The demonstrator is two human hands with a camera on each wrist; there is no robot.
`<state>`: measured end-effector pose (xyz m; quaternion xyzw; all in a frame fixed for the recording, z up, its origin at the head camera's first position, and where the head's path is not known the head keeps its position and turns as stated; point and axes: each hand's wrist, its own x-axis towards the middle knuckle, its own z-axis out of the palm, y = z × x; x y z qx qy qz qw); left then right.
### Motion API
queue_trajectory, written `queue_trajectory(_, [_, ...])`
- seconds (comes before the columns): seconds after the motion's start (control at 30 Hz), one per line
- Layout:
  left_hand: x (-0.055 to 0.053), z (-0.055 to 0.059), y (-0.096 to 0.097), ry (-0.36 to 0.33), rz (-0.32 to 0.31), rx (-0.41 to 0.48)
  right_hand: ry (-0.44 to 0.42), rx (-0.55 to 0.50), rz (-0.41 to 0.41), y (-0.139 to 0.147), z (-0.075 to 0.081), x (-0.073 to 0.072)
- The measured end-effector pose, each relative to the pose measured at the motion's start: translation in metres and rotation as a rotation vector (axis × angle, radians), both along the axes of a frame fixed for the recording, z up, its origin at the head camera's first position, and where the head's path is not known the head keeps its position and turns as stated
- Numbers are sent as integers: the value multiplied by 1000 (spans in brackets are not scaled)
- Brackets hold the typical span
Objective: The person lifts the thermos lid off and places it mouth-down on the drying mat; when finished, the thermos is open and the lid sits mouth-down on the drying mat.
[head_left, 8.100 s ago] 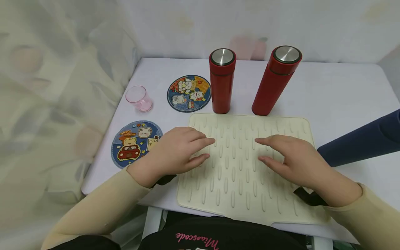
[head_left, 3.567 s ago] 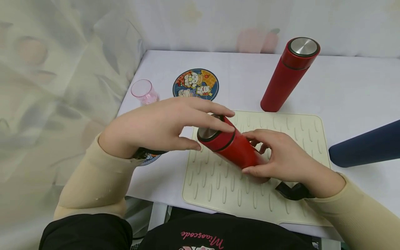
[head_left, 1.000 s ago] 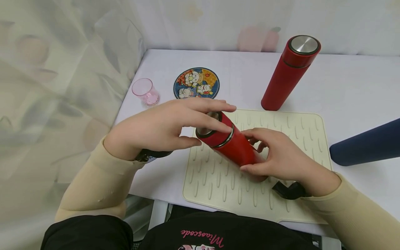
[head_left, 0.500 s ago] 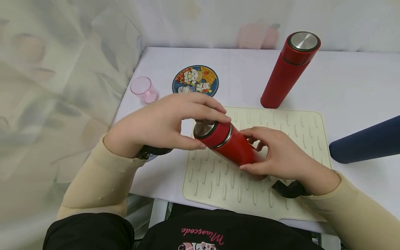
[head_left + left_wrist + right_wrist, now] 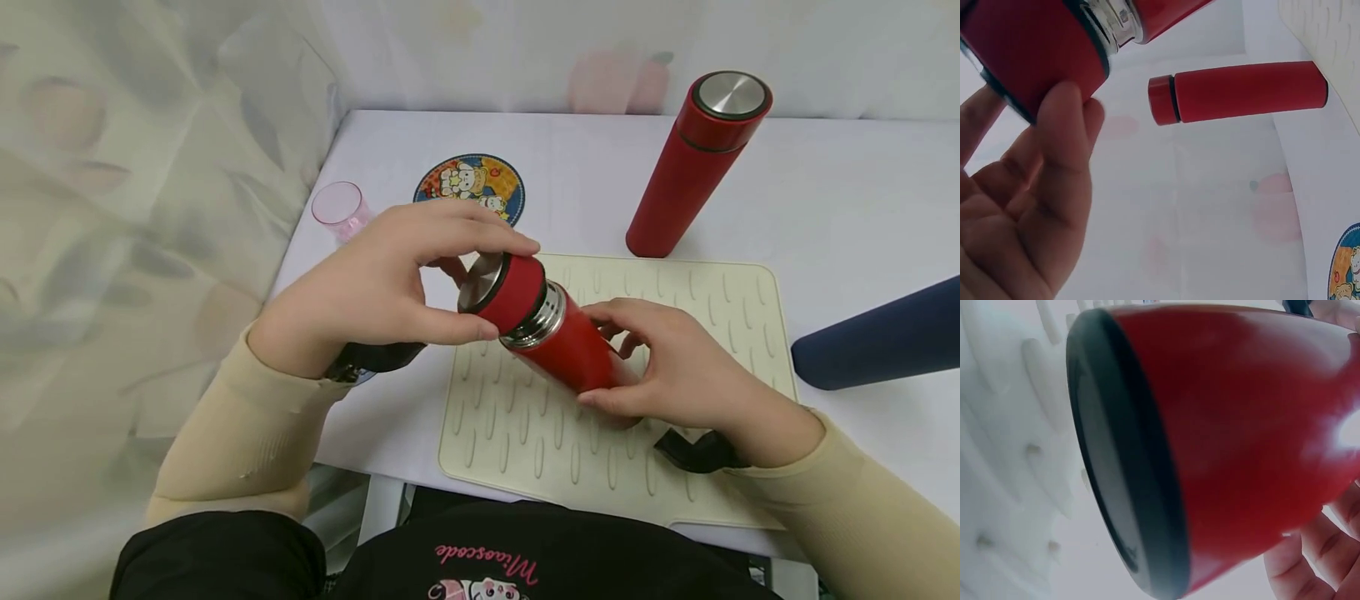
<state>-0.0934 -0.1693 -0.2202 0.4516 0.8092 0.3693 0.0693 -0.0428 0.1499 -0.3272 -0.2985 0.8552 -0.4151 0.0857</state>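
A red thermos (image 5: 570, 350) is tilted over the cream ridged mat (image 5: 517, 450), its top leaning toward my left hand. My right hand (image 5: 667, 367) grips the body, thumb in front and fingers behind. Its dark base rim (image 5: 1138, 456) shows close in the right wrist view. My left hand (image 5: 405, 275) pinches the red lid (image 5: 517, 292) with its silver top between thumb and fingers. Between lid and body the bare steel neck (image 5: 542, 318) shows. In the left wrist view the thumb lies against the lid (image 5: 1035, 50).
Another red thermos (image 5: 693, 167) stands upright behind the mat. A dark blue bottle (image 5: 877, 337) is at the right. A pink glass (image 5: 341, 208) and a round cartoon coaster (image 5: 480, 179) are at the back left. A second coaster is mostly hidden under my left wrist.
The nearer red thermos came from behind the mat into my hands. Since half a second ago, my left hand has drawn the lid up and away from the body, baring the steel neck.
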Motion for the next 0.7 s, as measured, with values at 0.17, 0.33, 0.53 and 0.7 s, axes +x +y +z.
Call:
queue_trajectory(0.17, [3, -4, -8, -22, 103, 139, -17, -23, -44, 7, 5, -1])
queue_trajectory(0.33, [2, -19, -13, -24, 249, 186, -59, -148, -165, 12, 9, -6])
queue_trajectory(0.53, [-2, -48, -14, -65, 357, 101, -107, -442, -285, -1, 11, -23])
queue_trajectory(0.7, [-7, -70, -12, -123, 396, 42, -104, -618, -345, -21, 9, -51])
